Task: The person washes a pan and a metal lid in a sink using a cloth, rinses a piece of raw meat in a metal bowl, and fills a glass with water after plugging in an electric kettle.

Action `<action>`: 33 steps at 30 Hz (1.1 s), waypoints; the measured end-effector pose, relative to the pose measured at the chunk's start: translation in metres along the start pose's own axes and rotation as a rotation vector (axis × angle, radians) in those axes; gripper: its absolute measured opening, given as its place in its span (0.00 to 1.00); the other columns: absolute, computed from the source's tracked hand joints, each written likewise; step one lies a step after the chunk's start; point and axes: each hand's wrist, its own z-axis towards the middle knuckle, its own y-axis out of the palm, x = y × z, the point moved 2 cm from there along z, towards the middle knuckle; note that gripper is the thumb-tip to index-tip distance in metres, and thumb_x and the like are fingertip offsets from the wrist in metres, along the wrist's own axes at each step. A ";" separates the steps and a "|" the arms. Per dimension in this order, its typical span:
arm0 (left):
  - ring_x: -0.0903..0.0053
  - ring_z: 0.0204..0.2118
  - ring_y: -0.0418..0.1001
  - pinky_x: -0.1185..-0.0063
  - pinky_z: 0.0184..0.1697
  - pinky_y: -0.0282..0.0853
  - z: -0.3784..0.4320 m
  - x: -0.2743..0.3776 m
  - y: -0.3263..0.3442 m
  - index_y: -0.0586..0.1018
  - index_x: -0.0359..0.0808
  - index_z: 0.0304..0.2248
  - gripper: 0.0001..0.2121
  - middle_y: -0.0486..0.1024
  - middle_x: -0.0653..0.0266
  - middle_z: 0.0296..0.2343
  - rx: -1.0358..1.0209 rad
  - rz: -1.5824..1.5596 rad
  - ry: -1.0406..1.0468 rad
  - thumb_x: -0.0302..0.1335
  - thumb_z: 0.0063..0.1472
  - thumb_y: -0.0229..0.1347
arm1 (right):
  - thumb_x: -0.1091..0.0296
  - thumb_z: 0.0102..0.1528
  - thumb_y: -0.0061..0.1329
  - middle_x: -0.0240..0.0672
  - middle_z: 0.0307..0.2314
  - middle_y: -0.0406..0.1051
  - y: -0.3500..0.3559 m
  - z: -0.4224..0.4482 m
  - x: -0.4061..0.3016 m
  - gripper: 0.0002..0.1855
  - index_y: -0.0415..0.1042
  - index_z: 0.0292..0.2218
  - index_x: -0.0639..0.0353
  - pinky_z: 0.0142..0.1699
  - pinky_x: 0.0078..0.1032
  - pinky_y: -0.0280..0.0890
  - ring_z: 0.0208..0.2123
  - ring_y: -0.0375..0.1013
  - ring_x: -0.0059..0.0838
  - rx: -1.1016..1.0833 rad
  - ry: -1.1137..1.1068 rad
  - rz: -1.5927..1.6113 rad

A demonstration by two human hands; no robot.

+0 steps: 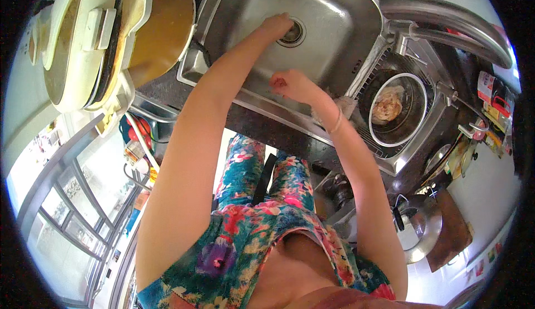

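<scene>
In the stainless steel sink (317, 64), my left hand (278, 25) reaches down to the round drain (297, 37). Its fingertips are at the drain's left rim, and I cannot tell whether they grip anything. My right hand (297, 85) hovers over the near part of the basin with its fingers curled inward. A small reddish-brown patch shows within that curl; whether it is a held scrap or shaded skin is unclear. Partly behind my right wrist, a greyish cloth (346, 106) lies on the sink's near right edge.
Right of the basin, a white-rimmed round strainer or bowl (398, 144) holds pale, brownish crumpled matter (386, 105) on a wire rack (382, 152). A metal faucet (451, 10) stands behind it. At left is a large cream-and-brown appliance (163, 33) with its lid raised.
</scene>
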 end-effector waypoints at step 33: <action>0.71 0.24 0.71 0.77 0.30 0.64 -0.094 0.063 -0.122 0.74 0.31 0.28 0.07 0.72 0.56 0.21 0.397 -0.704 -0.221 0.26 0.49 0.52 | 0.79 0.44 0.48 0.41 0.24 0.71 -0.073 -0.001 -0.052 0.06 0.72 0.29 0.64 0.30 0.20 0.65 0.25 0.72 0.31 0.894 -0.235 -0.044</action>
